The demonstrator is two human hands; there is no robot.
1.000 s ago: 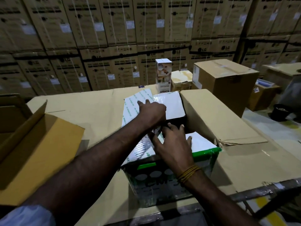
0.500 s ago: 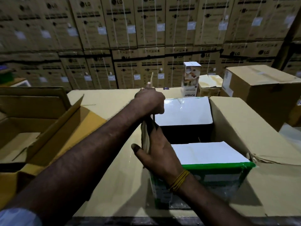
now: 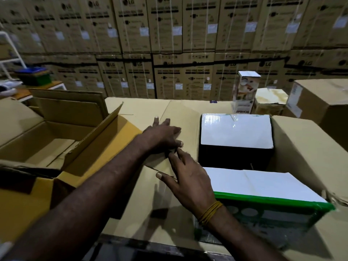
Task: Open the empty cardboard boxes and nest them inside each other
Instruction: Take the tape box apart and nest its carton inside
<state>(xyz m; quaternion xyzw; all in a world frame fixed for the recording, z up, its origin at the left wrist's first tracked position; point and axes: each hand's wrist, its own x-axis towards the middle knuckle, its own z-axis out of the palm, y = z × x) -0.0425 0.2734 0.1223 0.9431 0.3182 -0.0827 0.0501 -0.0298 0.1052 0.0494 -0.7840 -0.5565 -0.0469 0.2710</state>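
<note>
While both hands are working at the green-edged box point(image 3: 263, 187), I am seeing its white flaps lying open and its left flap pressed out flat. My left hand point(image 3: 163, 135) is resting on that flap with straight fingers, left of the box's dark opening. My right hand point(image 3: 190, 178) is spreading loose fingers beside the box's near flap, gripping nothing. Farther left of the box, an open brown carton point(image 3: 62, 140) is sitting.
</note>
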